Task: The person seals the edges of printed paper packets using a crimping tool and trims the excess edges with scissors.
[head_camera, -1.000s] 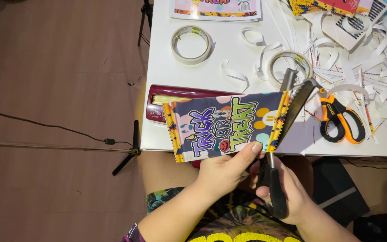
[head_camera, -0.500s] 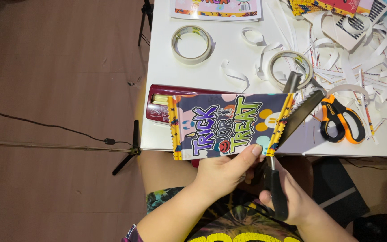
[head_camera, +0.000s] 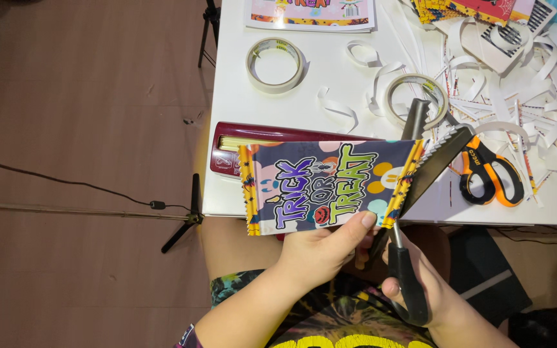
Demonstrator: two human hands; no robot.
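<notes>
The white table [head_camera: 278, 109] fills the top and right of the view, its near edge running across the middle. On it, at about 1 o'clock, lies a heap of paper strips [head_camera: 523, 84]; two tape rolls [head_camera: 275, 64] sit at 11 and 12 o'clock, a dark red stapler [head_camera: 227, 151] lies along the near edge, and orange scissors [head_camera: 488, 174] rest at 3 o'clock.

Over that edge, near the centre, the printed card [head_camera: 320, 187] is held flat, purple with yellow borders at its two short ends. The left hand [head_camera: 320, 254] grips it from 6 o'clock, thumb pressed on the lower right of the face. The right hand [head_camera: 430, 283] is closed round the black handles of the zigzag shears [head_camera: 420, 174], whose blades stand open in a V, pointing to 1 o'clock.

Compared with a second ago, the card has slid a little to the right and turned slightly, so its right yellow border now lies deeper between the blades; the blades look about as wide apart as before, and no offcut shows. By my judgement the trimming of that right end is lined up but not yet bitten through.
</notes>
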